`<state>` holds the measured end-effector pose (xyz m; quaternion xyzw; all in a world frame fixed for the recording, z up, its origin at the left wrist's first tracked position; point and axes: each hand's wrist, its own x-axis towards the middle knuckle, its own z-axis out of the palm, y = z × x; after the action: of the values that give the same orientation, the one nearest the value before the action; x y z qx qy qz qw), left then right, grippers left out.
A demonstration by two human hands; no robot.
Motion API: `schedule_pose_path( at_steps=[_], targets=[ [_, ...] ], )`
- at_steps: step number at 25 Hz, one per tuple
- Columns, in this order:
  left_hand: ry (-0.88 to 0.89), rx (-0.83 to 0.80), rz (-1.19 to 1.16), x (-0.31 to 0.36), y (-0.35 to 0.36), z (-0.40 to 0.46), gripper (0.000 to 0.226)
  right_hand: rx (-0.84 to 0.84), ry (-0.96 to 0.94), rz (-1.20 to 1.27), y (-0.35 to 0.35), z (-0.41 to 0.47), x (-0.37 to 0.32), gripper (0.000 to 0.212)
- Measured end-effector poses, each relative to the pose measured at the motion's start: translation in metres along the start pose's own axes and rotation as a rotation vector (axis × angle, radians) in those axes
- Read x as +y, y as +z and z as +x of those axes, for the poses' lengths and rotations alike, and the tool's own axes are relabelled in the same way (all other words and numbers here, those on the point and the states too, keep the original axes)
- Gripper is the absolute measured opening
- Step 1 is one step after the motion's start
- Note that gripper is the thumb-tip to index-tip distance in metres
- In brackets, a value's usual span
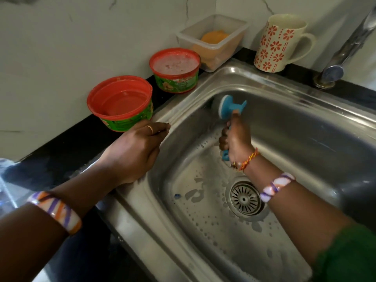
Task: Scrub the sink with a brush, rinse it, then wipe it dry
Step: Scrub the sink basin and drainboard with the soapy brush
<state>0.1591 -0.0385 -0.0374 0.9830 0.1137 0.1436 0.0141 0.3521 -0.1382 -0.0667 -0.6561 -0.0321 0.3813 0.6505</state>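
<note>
The right hand [234, 139] grips the wet, probably slippery handle of the light, rigid blue plastic scrubbing brush [228, 107], its head against the far-left inner corner of the stainless-steel sink [305, 127], while the left hand [134, 151] rests open-fingered on the sink's left rim.

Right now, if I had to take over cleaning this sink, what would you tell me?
Right hand: grips the blue plastic scrubbing brush, its head pressed against the far left corner of the steel sink.
Left hand: rests open on the sink's left rim, steadying.
Nearby: two red-rimmed green tubs on the black counter, one holding foamy water, the other clear water. Metal tap at the back right; no water visibly running.
Done: the basin floor around the round drain strainer is soapy.
Left: finish scrubbing, rinse, wipe dry. No cloth in view.
</note>
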Motion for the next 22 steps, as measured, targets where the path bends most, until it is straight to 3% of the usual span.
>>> schedule_pose_path(
  at_steps=[4, 8, 9, 13, 16, 18, 22],
  targets=[
    [-0.006, -0.005, -0.004, 0.001, -0.001, -0.001, 0.045, -0.274, 0.098, -0.084, 0.001, -0.058, 0.060, 0.045],
    [0.000, -0.002, 0.002, 0.000, 0.000, 0.001, 0.045, 0.021, 0.068, 0.039, 0.001, 0.003, 0.003, 0.045],
    [-0.001, -0.008, 0.001, 0.000, 0.000, 0.001, 0.045, 0.023, 0.069, 0.027, 0.000, 0.000, 0.006, 0.045],
    [-0.015, -0.015, -0.007, -0.001, 0.001, -0.002, 0.045, -0.302, 0.207, -0.103, 0.003, -0.071, 0.054, 0.043],
    [-0.013, -0.008, -0.006, -0.002, 0.001, 0.001, 0.044, -0.111, 0.151, 0.022, 0.004, -0.031, 0.013, 0.044],
    [-0.009, -0.019, -0.004, -0.001, 0.002, 0.001, 0.045, -0.089, 0.141, 0.029, 0.002, -0.027, 0.000, 0.044],
    [-0.028, -0.039, 0.003, 0.000, -0.001, -0.001, 0.047, -0.549, 0.385, -0.292, -0.012, -0.093, 0.047, 0.043]
  ],
)
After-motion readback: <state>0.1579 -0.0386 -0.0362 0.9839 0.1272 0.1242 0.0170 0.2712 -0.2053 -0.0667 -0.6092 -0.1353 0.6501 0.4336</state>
